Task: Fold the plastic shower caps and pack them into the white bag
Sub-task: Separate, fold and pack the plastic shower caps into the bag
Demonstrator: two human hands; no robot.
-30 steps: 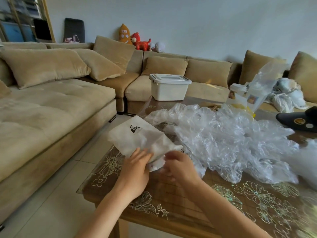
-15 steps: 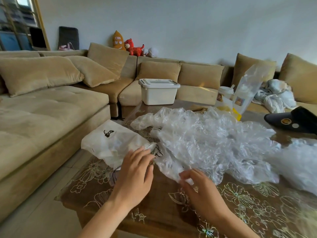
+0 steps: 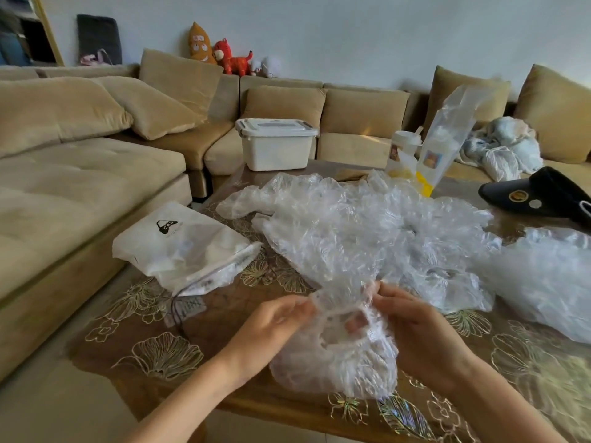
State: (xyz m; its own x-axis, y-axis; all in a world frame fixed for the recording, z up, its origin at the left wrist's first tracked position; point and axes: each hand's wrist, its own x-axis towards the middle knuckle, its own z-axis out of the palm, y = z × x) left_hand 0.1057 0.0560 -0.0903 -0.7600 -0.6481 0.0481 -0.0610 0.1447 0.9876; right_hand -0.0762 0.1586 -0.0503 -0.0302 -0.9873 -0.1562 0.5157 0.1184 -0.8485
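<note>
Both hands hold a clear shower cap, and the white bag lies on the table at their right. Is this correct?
No. In the head view the white bag lies on the table at their left. The left hand and right hand hold a clear shower cap.

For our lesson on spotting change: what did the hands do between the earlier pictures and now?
The left hand and right hand let go of the white bag, now lying on the table, and pinch one shower cap pulled from the pile toward the person. Pile and white box stayed put.
</note>
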